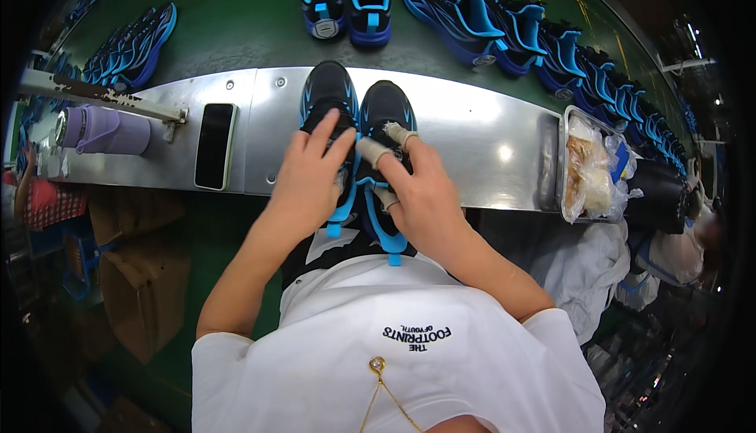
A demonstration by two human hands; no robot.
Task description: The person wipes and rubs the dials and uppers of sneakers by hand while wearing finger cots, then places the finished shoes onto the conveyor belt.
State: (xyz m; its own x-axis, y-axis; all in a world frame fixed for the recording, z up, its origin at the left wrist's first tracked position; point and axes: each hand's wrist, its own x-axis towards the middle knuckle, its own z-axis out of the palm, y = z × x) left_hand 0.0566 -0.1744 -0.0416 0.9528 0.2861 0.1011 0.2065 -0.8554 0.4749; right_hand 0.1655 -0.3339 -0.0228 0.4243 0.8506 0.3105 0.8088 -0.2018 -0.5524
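Note:
Side by side on the metal ledge, toes pointing away from me, lie a left black-and-blue sneaker (324, 86) and a right black-and-blue sneaker (384, 101). Their bright blue heel tabs reach over the near edge toward my white shirt. My left hand (305, 179) grips the left one across its lacing, two fingers stretched over the tongue; its thumb is mostly hidden. Around the opening of the right one, my right hand (429, 193) is closed, with beige wraps on several fingers. The fingers of that hand rest at the tongue and the thumb sits by the collar.
Beyond the metal ledge (465, 110), a green belt (236, 31) carries a sneaker pair (368, 8) and rows of similar shoes. A phone (216, 146) and lilac tumbler (118, 130) stand left. At right is a tray (564, 169) of bagged items; cardboard boxes (146, 291) sit below left.

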